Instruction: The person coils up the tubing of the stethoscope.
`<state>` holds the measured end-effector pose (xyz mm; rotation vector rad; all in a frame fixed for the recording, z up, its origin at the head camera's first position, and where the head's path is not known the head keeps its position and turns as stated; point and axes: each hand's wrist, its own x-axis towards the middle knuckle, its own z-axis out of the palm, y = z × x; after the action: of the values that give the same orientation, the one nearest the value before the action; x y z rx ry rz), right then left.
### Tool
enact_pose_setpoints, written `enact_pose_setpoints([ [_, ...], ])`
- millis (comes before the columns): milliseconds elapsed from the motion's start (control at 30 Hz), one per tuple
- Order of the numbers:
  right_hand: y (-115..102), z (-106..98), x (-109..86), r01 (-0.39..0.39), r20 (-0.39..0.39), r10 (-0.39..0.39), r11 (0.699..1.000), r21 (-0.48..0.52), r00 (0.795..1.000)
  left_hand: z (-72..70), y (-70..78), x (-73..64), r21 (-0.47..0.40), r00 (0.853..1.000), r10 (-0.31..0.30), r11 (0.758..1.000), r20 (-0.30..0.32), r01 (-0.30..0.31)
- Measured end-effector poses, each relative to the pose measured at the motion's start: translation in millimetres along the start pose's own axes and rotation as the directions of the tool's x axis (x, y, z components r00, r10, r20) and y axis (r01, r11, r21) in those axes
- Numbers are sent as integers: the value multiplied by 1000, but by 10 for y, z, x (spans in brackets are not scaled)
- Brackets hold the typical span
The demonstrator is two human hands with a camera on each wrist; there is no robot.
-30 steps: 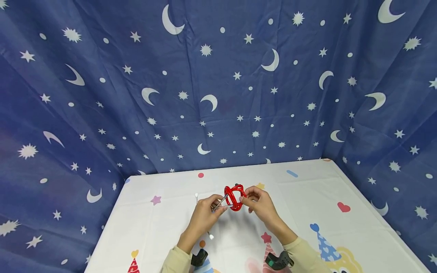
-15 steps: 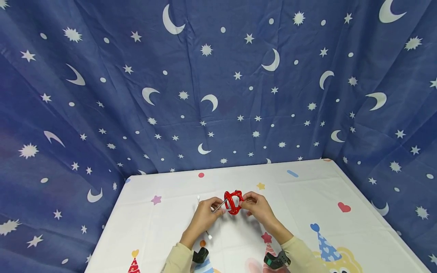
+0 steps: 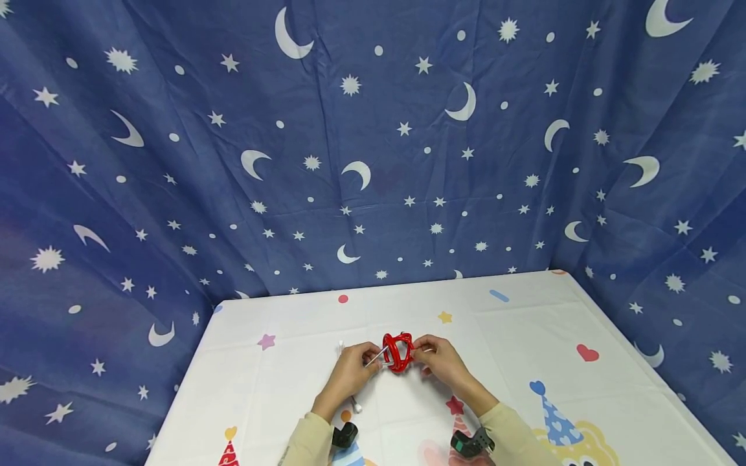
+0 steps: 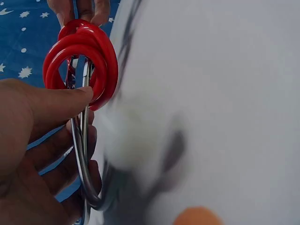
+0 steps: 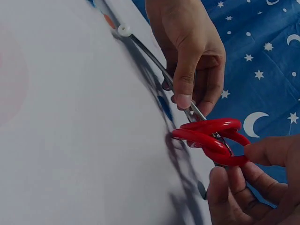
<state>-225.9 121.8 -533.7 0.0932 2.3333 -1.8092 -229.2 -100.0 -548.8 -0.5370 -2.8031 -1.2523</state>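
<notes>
A stethoscope with coiled red tubing (image 3: 402,369) is held between both hands, over the table's middle. My left hand (image 3: 345,377) grips its metal ear tubes (image 4: 83,164), thumb across them just below the red coil. White ear tips (image 3: 357,408) stick out on either side of that hand; one shows as a pale blur in the left wrist view. At the coil's other side, my right hand (image 3: 444,366) pinches the red tubing (image 5: 220,124) between thumb and fingers. The chest piece cannot be made out clearly.
A white cloth with printed party hats, stars and a heart (image 3: 587,353) covers the table (image 3: 280,401). Behind it hangs a blue curtain (image 3: 408,168) with moons and stars. A dark wrist device (image 3: 472,443) is strapped to each sleeve end.
Both hands have come slightly lower and nearer to me, carrying the stethoscope with them. The coil keeps its shape, and both grips look much the same.
</notes>
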Motion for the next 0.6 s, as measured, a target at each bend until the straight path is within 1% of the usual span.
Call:
enact_pose_setpoints([
  [100,19,12,10,-13,10,13,1000,-12,1000,16,-24,1,5,1000,-7,1000,-1,7],
  [333,33,-18,17,-17,11,17,999,-28,1000,21,-35,-15,33,999,-15,999,-30,16],
  [433,33,-54,5,-11,-2,11,999,-43,1000,-14,-28,-28,32,999,-12,999,-45,13],
  [600,-12,-139,-29,32,-41,-36,996,-83,999,-132,-10,-49,12,996,-44,999,-74,45],
])
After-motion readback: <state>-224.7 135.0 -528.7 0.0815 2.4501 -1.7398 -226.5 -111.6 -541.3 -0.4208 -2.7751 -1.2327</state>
